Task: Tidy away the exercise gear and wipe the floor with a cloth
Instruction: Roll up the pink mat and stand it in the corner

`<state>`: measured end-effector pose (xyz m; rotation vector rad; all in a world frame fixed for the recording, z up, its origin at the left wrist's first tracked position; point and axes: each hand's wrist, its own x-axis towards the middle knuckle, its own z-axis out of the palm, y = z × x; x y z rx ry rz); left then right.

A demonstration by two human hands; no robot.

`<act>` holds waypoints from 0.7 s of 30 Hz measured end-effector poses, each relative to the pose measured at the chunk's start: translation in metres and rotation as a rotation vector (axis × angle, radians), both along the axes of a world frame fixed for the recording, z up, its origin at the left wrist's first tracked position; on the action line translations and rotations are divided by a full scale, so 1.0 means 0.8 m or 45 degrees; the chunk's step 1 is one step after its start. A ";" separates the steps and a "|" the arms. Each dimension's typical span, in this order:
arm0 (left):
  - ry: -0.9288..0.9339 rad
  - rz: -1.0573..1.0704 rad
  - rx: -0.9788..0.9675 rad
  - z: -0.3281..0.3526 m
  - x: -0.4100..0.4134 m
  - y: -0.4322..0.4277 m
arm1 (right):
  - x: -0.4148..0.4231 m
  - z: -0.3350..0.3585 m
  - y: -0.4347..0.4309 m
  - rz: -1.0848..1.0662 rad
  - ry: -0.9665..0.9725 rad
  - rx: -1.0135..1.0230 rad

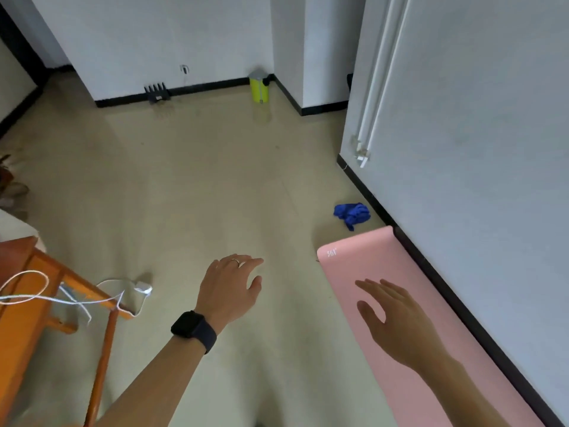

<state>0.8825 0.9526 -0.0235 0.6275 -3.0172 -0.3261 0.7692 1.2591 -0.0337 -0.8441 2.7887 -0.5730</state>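
Note:
A pink exercise mat (363, 257) lies flat on the beige floor along the right wall, its far end near the frame's middle right. A crumpled blue cloth (352, 213) sits on the floor just beyond that end, close to the black skirting. My right hand (394, 322) hovers over the mat with fingers spread and nothing in it. My left hand (229, 289), with a ring and a black watch on the wrist, is held out over bare floor to the mat's left, fingers apart and empty.
An orange wooden table (27, 291) stands at the lower left with a white cable and charger (142, 287) trailing to the floor. A yellow-green bin (259, 87) and a black router (157, 93) sit against the far wall. White pipes (369, 118) run down the right wall.

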 end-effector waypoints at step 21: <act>-0.404 -0.810 -0.088 -0.146 -0.567 -0.164 | -0.337 -0.184 -0.193 -0.774 -0.545 0.026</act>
